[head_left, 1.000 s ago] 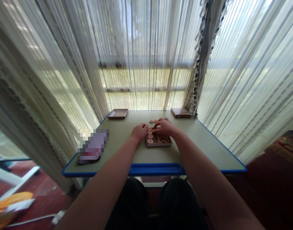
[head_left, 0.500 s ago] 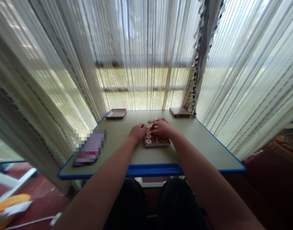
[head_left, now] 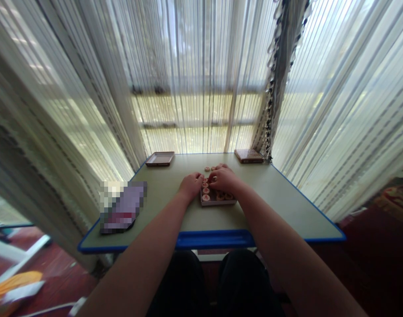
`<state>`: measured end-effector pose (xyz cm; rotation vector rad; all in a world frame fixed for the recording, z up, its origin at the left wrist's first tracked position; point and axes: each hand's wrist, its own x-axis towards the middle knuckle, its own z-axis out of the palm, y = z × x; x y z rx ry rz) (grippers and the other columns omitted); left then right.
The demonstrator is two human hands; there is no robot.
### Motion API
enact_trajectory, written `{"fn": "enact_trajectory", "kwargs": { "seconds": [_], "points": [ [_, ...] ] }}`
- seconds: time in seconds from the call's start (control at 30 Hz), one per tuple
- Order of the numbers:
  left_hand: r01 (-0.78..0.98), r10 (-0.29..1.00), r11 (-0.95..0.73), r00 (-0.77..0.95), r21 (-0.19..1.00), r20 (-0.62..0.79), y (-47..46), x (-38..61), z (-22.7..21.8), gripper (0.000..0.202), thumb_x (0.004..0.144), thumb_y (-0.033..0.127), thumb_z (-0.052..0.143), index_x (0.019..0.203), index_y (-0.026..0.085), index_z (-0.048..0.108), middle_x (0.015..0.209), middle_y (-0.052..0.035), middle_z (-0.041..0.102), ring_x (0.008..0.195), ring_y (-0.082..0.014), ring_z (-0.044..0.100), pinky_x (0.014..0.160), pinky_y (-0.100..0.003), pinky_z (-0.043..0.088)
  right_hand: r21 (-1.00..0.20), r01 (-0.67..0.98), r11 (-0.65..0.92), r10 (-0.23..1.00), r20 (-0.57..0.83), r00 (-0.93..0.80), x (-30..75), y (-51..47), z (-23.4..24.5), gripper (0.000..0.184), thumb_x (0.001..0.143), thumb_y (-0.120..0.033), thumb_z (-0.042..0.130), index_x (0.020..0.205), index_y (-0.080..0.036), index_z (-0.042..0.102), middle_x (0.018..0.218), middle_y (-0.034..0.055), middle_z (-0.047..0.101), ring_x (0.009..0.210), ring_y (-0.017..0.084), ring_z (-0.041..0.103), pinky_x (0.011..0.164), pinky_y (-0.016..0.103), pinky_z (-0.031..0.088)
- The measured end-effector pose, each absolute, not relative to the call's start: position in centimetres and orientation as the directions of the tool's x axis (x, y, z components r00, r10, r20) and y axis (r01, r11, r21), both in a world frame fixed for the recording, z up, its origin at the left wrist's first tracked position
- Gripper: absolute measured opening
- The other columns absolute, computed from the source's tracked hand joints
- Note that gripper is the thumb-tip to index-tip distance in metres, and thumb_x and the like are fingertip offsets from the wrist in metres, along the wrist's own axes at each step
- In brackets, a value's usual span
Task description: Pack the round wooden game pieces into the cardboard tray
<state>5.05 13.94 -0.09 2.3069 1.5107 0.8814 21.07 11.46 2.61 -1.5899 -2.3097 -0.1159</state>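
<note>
A shallow box (head_left: 217, 203) sits on the table, holding round wooden Chinese chess pieces with red markings. Several pieces (head_left: 206, 191) stand in a column along its left side, and more (head_left: 224, 196) lie at its front right. My left hand (head_left: 192, 185) is closed on the box's left edge, fingertips by the upper end of the column. Over the box, my right hand (head_left: 225, 178) has its thumb and fingers pinched low among the pieces; a chess piece seems to be between them, mostly hidden. Just beyond the box lie loose pieces (head_left: 207, 169), partly covered by the right hand.
An open box lid (head_left: 160, 159) rests at the table's far left corner, a flat closed box (head_left: 248, 155) at the far right. A pixelated purple item (head_left: 126, 204) lies at the left edge. The table (head_left: 283, 211) has a blue rim; sheer curtains (head_left: 201, 66) hang behind it.
The view has shifted slightly, so the table sits a little lower in the picture. Both hands stay at the box; the right fingers have moved only slightly among the pieces.
</note>
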Motion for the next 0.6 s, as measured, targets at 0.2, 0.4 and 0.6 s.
{"fn": "enact_trajectory", "kwargs": {
  "seconds": [0.2,0.4,0.6],
  "points": [
    [0.76,0.911,-0.392,0.243,0.518,0.333,14.09,5.01,-0.09,0.034,0.083,0.036,0.037,0.087,0.017,0.065,0.087,-0.0079,0.068,0.079,-0.0176,0.06,0.068,-0.025,0.04,-0.089,0.928,0.36,0.897,0.307,-0.319,20.77,11.23,2.83,0.024,0.068,-0.04,0.06,0.083,-0.025,0.071,0.087,0.0063,0.063,0.092,0.021,0.049,0.087,0.031,0.031],
    [0.755,0.907,-0.401,0.245,0.519,0.343,14.06,4.99,-0.11,0.033,0.083,0.035,0.037,0.086,0.018,0.065,0.087,-0.008,0.068,0.08,-0.0184,0.06,0.068,-0.026,0.041,-0.096,0.935,0.342,0.9,0.321,-0.296,20.68,11.3,2.65,0.024,0.068,-0.042,0.059,0.08,-0.026,0.071,0.084,0.006,0.064,0.086,0.021,0.05,0.085,0.032,0.032],
    [0.679,0.909,-0.404,0.22,0.613,0.355,14.27,4.95,-0.37,0.029,0.078,0.03,0.042,0.096,0.018,0.062,0.088,-0.0067,0.068,0.079,-0.0173,0.06,0.069,-0.025,0.043,-0.165,0.927,0.338,0.892,0.371,-0.259,20.79,11.2,2.65,0.022,0.067,-0.039,0.061,0.081,-0.025,0.071,0.092,0.0066,0.061,0.091,0.021,0.048,0.085,0.03,0.033]
  ]
}}
